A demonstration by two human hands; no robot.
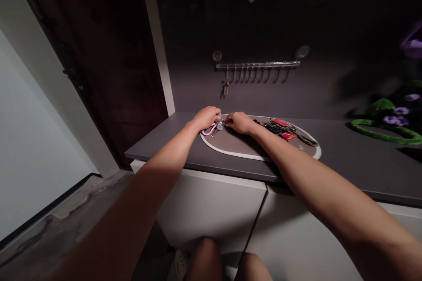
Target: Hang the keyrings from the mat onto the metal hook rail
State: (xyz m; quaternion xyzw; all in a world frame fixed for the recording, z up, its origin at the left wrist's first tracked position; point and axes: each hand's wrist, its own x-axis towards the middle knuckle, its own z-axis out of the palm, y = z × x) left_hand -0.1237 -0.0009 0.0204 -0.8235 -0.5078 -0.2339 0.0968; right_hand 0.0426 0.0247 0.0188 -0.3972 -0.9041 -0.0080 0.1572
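A keychain (219, 124) with a pink loop strap (209, 131), a round silvery piece and a key lies at the left end of an oval brown mat (237, 145) with a white rim. My left hand (207, 117) is closed on the keychain from the left, its fingertips bent over the top. From the right, my right hand (241, 122) pinches the keychain's edge; the small part between its fingertips is too dark to make out. More keys and straps (273, 128) with red tags (289, 136) lie on the mat, right of my right hand.
Above the mat, a clear rail (259, 65) with several hooks is fixed to the dark wall. Two keys (226, 88) hang from its left hook. Green and purple fuzzy flowers (395, 118) stand at the right on the grey countertop (343, 164). A dark door (99, 66) is at the left.
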